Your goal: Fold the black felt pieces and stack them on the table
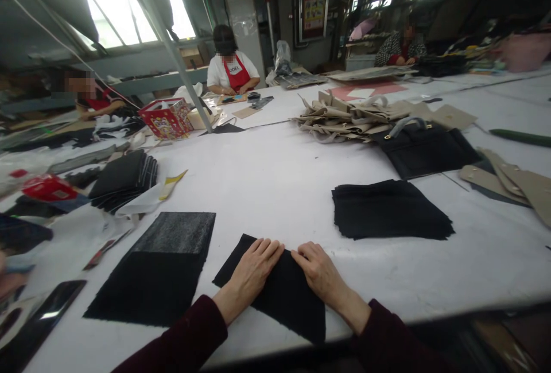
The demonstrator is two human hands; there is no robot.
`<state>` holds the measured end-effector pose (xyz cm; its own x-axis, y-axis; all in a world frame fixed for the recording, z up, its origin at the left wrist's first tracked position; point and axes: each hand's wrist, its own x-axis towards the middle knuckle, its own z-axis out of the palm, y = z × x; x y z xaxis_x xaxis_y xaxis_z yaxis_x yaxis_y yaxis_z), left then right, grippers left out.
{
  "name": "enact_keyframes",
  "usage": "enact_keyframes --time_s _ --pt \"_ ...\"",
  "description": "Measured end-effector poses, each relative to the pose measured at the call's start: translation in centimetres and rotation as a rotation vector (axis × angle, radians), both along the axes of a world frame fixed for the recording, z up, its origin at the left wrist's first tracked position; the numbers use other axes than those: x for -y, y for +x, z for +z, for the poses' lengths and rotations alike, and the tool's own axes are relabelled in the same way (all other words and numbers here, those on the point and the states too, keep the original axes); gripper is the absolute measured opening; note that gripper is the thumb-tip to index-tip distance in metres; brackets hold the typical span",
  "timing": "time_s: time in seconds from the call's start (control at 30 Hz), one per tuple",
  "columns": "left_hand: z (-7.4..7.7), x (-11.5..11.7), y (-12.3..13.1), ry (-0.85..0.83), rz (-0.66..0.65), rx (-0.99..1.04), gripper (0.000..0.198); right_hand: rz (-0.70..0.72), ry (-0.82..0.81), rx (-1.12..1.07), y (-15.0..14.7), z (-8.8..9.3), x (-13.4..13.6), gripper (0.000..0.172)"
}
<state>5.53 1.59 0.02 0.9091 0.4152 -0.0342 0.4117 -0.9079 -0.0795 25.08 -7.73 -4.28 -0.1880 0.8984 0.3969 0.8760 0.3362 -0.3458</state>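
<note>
A black fabric piece (pixel 293 298) lies on the white table at the near edge. My left hand (pixel 258 267) rests on its upper part, fingers close together and pressed down on the cloth. At the top edge, my right hand (pixel 318 272) has its fingers bent, thumb and fingertips at the fabric's fold. To the left lies a larger black fabric piece (pixel 150 281) with a grey speckled band across its top. A stack of black fabric pieces (pixel 390 209) sits to the right.
Beige straps and panels (pixel 353 115) lie piled beyond a black bag panel (pixel 426 149). Folded black pieces (pixel 124 178), a red packet (pixel 49 187) and a phone (pixel 43 321) are at left. Several people sit around the table (pixel 241 178).
</note>
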Motion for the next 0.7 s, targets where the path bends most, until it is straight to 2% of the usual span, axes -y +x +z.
enact_keyframes --time_s 0.1,0.23,0.53,0.7 --pt "-0.5 0.2 0.1 -0.021 -0.001 -0.005 0.056 0.005 -0.012 0.01 0.4 0.0 0.3 0.029" --pt "-1.0 0.7 0.3 0.009 -0.003 -0.019 0.066 0.003 -0.003 0.014 0.9 0.1 0.7 0.029" --pt "-1.5 0.9 0.8 -0.01 -0.069 0.02 0.059 0.008 0.016 0.069 2.1 0.2 1.5 0.028" --pt "-1.4 1.6 1.4 0.017 -0.069 -0.029 0.067 0.015 0.021 0.085 2.6 0.1 1.8 0.03"
